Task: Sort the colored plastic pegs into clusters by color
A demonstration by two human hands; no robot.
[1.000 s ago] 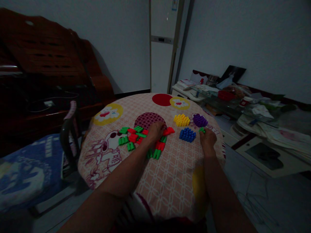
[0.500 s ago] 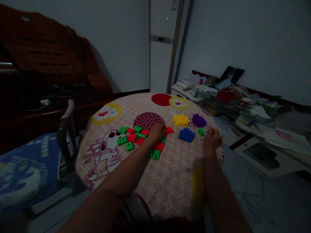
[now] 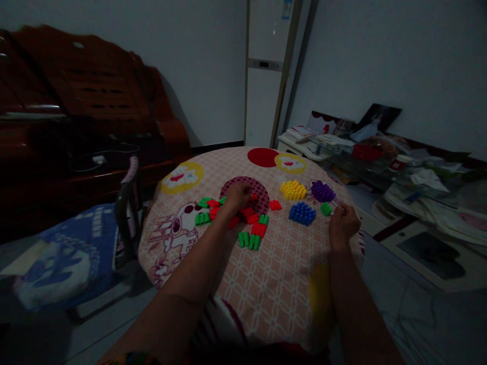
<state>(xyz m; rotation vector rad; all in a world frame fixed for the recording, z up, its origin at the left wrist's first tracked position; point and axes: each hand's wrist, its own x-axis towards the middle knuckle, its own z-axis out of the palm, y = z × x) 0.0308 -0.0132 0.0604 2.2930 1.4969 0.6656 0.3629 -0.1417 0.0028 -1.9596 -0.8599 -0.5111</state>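
Note:
My left hand (image 3: 238, 198) hangs over a loose group of red and green plastic toy blocks with tube-like ridges. Its fingers are bent together, with a red block (image 3: 253, 196) at their tips; the palm hides part of the group. Some green blocks (image 3: 202, 218) lie left of the wrist, and a red and green cluster (image 3: 258, 231) lies to its right. A lone red block (image 3: 275, 205) sits apart. My right hand (image 3: 344, 223) is closed beside a small green block (image 3: 325, 209); whatever its fingers hold is hidden.
Yellow blocks (image 3: 293, 190), blue blocks (image 3: 302, 213) and purple blocks (image 3: 323, 191) stand in separate clusters on the round table's patterned cloth (image 3: 262, 289). A chair (image 3: 127, 218) stands at the left, a wooden bench (image 3: 95, 91) behind it. Along the right wall runs a cluttered cabinet (image 3: 399, 223).
My left hand has moved left, away from the lone red block, onto the red and green group. My right hand stays closed beside the green block. The view has turned slightly left.

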